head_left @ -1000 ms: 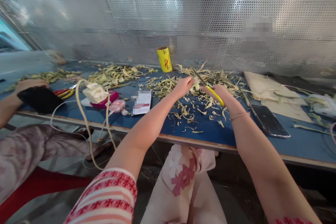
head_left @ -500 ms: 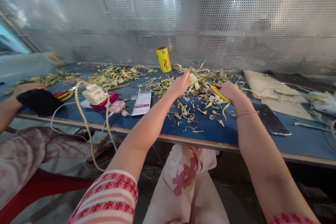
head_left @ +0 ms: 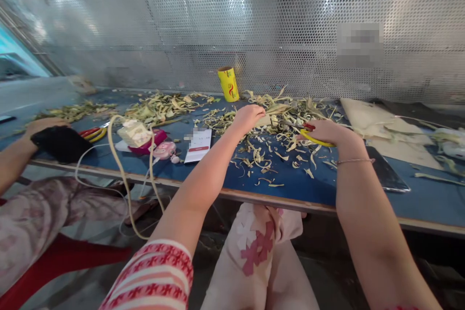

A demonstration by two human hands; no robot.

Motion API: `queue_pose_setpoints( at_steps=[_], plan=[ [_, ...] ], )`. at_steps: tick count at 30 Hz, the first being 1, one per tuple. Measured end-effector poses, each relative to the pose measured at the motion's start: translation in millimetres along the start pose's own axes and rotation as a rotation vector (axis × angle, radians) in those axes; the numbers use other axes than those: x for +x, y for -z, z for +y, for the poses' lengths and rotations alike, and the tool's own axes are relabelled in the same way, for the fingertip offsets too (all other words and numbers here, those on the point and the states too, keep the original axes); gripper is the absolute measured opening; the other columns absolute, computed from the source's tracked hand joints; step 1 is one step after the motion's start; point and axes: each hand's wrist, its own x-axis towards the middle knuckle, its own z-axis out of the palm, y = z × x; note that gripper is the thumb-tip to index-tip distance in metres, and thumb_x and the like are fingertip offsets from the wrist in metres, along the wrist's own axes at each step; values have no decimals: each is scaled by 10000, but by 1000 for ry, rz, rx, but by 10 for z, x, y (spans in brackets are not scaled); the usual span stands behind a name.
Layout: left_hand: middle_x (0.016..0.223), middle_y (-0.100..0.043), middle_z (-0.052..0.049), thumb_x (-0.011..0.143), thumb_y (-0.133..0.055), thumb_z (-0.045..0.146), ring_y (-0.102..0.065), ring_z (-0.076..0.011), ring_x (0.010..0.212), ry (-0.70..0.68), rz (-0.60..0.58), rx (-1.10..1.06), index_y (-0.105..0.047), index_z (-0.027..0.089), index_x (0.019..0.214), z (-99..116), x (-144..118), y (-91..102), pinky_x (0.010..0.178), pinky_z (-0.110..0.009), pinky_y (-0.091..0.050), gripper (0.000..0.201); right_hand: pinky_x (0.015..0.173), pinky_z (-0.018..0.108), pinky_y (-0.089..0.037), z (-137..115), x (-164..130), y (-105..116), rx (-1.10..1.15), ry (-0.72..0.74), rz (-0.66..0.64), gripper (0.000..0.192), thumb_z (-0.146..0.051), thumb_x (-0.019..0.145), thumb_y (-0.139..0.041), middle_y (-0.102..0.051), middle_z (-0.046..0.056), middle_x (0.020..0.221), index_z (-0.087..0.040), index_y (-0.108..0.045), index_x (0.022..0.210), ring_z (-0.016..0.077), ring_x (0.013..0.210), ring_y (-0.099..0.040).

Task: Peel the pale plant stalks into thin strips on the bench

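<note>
A perforated metal screen point(head_left: 276, 24) was seen across the whole upper half of the frame, behind a long blue worktable point(head_left: 319, 189) that ran from the left edge to the right edge. Pale green-yellow leaf trimmings point(head_left: 163, 104) were scattered over the far middle of the table, with a denser heap just right of centre. A tan sheet of paper point(head_left: 366, 118) was laid at the right, and a dark phone point(head_left: 387, 169) was placed near the front edge below it. At the far left, another person's hand point(head_left: 43, 126) was rested on a black pouch point(head_left: 60, 143). A second pair of red-and-yellow scissors point(head_left: 92, 132) was found just beside that pouch. A pink case point(head_left: 147, 139) with a wrapped packet on it, a small pink gadget point(head_left: 163, 149) and a white card point(head_left: 198, 144) were grouped left of centre. A yellow roll point(head_left: 228, 84) was stood upright by the screen, above the centre.

In the middle of the frame, the left hand point(head_left: 247, 117) was curled shut on a leaf strip point(head_left: 278, 109), held just above the heap. Right of it, the right hand point(head_left: 327, 131) was closed round the handles of yellow scissors point(head_left: 308, 134), whose blades were pointed left toward the strip; whether the blades were touching it could not be told.
</note>
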Motion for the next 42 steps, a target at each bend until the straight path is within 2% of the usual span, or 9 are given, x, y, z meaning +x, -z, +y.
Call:
queue_pose_setpoints(
  at_steps=[4, 8, 13, 16, 20, 25, 29, 34, 42],
  plan=[
    [899, -693, -76, 865, -531, 214, -620, -167, 840, -27, -41, 42, -724, 172, 856, -43, -2, -41, 766, -275, -434, 198, 721, 352, -467, -33, 1, 1, -45, -4, -19, 680, -760, 702, -502, -674, 151, 1077, -172, -621, 1022, 300, 963, -628],
    [889, -702, -70, 821, -587, 187, -624, -162, 835, -48, -73, -29, -734, 175, 816, -9, 9, -43, 800, -283, -448, 147, 711, 346, -466, -145, -16, -2, -76, 20, -7, 640, -758, 708, -492, -682, 138, 1063, -191, -627, 972, 290, 938, -637],
    [874, -710, -57, 830, -584, 200, -629, -152, 836, -148, -222, -120, -726, 186, 825, 103, 6, -51, 820, -296, -452, 142, 685, 348, -459, -226, 6, -35, -103, 29, -7, 643, -761, 693, -505, -688, 145, 1030, -191, -628, 966, 302, 931, -637],
    [902, -701, -70, 858, -544, 199, -622, -151, 848, -176, -254, -135, -709, 176, 844, 146, -1, -103, 814, -301, -447, 168, 676, 343, -453, -229, 22, -60, -102, 42, 2, 625, -752, 692, -515, -691, 138, 1036, -197, -633, 951, 298, 927, -637],
    [885, -685, -71, 874, -510, 192, -608, -150, 851, -186, -240, -196, -683, 168, 823, 179, -5, -154, 804, -296, -439, 182, 670, 341, -447, -233, 17, -70, -102, 59, 16, 614, -744, 695, -517, -689, 134, 1057, -197, -632, 948, 297, 923, -637],
    [818, -681, -48, 835, -561, 201, -599, -137, 756, -22, -224, -291, -664, 163, 787, 192, -3, -166, 735, -284, -436, 119, 655, 331, -442, -251, 6, -54, -92, 64, 18, 599, -734, 694, -526, -691, 126, 1035, -196, -632, 934, 294, 909, -637],
    [802, -684, -40, 822, -564, 202, -597, -128, 739, 33, -222, -350, -666, 154, 802, 188, -10, -177, 719, -277, -432, 115, 672, 325, -448, -251, -2, -44, -69, 54, 6, 577, -720, 697, -539, -688, 121, 1051, -204, -638, 936, 284, 926, -630],
    [788, -684, -32, 814, -568, 197, -597, -124, 730, 35, -224, -387, -673, 150, 797, 184, -12, -183, 718, -270, -428, 116, 667, 326, -445, -241, -1, -41, -67, 56, 6, 585, -729, 696, -532, -684, 119, 1035, -204, -644, 930, 278, 907, -623],
    [821, -677, -37, 805, -598, 195, -591, -123, 754, -37, -194, -340, -696, 159, 776, 168, -3, -172, 737, -268, -428, 109, 672, 324, -439, -269, -43, -8, -96, 62, 12, 578, -726, 699, -536, -686, 122, 1005, -205, -665, 913, 281, 904, -618]
  ],
)
